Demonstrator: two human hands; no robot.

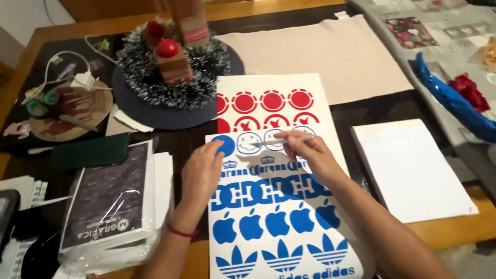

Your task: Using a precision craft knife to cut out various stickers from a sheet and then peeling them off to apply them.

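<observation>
- My left hand (202, 168) lies flat, fingers together, pressing the upper left corner of the blue sticker sheet (279, 217), fingertips at a solid blue circle; it grips nothing.
- My right hand (309, 153) is pinched shut on a thin white tool (283, 139), pen-like, its tip near the round face-shaped stickers in the top row.
- The blue sheet sits at the centre of the dark table (392, 111), overlapping the lower edge of a red sticker sheet (268, 101).
- Judgement: for clean picking at the vinyl, I would keep the left palm firm so the sheet cannot slide, hold the tool at a shallow angle, and lift from an edge rather than dig into the backing.
- Sheets look glossy, thin and flexible; shapes are flat cut outlines, circles and leaf-like forms.
- Stack of white paper (413, 168) to the right, matte, square-cornered.
- Beige cloth (320, 51) beyond, woven and soft.
- Tinsel-ringed centrepiece (173, 64) on a round dark mat, bristly, with red balls.
- Plastic-wrapped dark booklet (108, 199) at left, crinkled film.
</observation>
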